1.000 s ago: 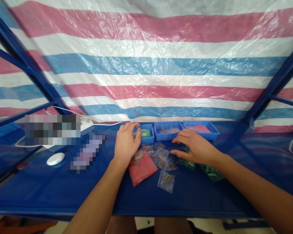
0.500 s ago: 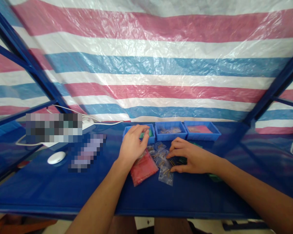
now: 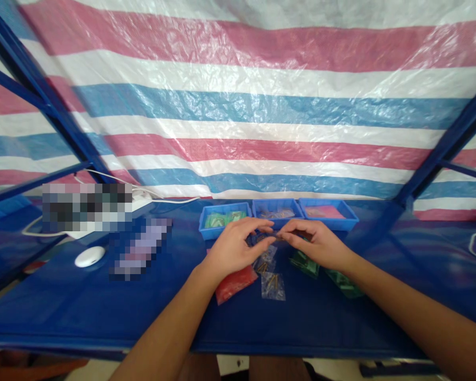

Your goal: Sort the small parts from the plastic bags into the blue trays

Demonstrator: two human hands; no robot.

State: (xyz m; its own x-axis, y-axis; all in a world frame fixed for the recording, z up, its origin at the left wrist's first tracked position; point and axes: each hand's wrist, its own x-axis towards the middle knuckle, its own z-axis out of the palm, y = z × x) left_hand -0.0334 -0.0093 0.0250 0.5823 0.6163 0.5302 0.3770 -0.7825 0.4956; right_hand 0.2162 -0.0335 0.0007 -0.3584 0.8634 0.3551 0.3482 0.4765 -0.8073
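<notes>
From afar, I watch the left hand (image 3: 240, 246) and right hand (image 3: 317, 243) nearly meet in front of the middle blue bin (image 3: 277, 203); clear bags (image 3: 280, 294) of slim brass-coloured pieces (image 3: 273, 282) also lie before it, a red bag (image 3: 237, 284) front-left, green packets (image 3: 304, 264) front-right.

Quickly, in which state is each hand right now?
Left hand: partly curled; whether it holds anything cannot be told.
Right hand: also curled; its hold cannot be told either.

Blue workbench (image 3: 83, 307), parts trays (image 3: 214, 232) and striped tarpaulin (image 3: 246, 106) suggest a makeshift workshop.
</notes>
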